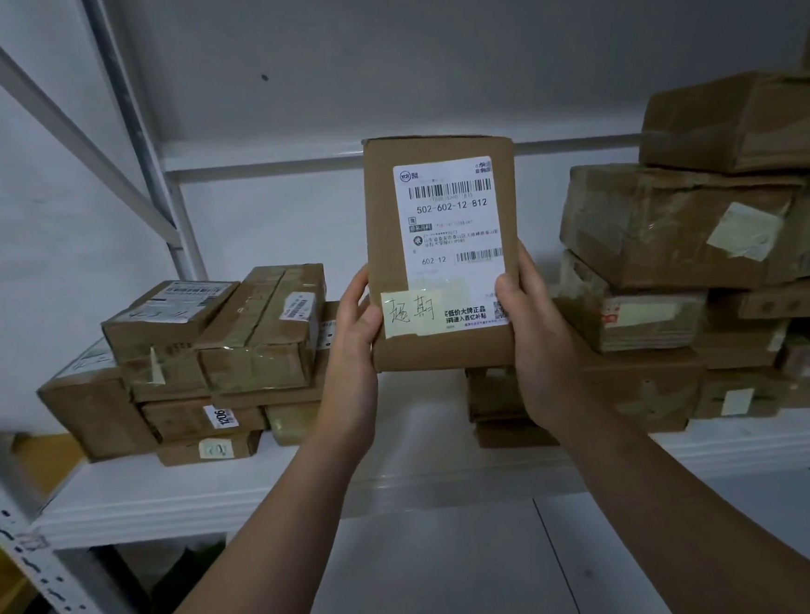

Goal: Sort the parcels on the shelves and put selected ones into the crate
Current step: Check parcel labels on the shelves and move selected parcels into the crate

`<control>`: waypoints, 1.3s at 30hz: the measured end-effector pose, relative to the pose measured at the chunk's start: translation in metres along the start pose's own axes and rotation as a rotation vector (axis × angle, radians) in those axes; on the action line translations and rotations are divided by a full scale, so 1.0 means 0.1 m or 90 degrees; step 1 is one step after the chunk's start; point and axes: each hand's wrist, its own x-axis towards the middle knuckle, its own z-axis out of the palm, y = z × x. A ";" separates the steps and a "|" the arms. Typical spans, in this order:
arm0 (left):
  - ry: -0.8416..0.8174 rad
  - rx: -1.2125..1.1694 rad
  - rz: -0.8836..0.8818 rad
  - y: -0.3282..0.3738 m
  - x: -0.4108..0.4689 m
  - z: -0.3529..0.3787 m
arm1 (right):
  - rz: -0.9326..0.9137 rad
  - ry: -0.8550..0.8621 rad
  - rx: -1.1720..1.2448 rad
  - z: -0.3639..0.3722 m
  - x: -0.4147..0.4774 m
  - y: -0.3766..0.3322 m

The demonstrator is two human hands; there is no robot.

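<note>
A flat brown cardboard parcel (pixel 442 250) stands upright in front of me, above the white shelf (pixel 310 479). It bears a white shipping label with barcodes and a pale yellow handwritten note at its lower left. My left hand (pixel 355 340) grips its lower left edge, thumb on the front by the note. My right hand (pixel 533 325) grips the lower right edge, thumb on the label. No crate shows in the head view.
A stack of brown parcels (pixel 213 360) sits on the shelf at left, and a taller, untidy pile (pixel 682 285) fills the right. A white perforated upright (pixel 35 563) runs down the lower left. A lower shelf board (pixel 438 570) lies beneath my forearms.
</note>
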 end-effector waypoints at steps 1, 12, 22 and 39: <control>-0.016 0.005 -0.001 0.00 -0.03 -0.01 | -0.003 0.009 0.000 0.00 -0.02 0.00; -0.138 0.043 -0.034 -0.27 -0.77 0.02 | 0.044 0.150 0.038 -0.16 -0.83 0.10; -0.222 0.009 -0.115 -0.37 -1.69 0.72 | 0.122 0.283 0.043 -0.81 -2.01 -0.01; -0.417 -0.068 -0.391 -0.70 -3.89 3.78 | 0.325 0.522 -0.011 -3.59 -4.76 -0.72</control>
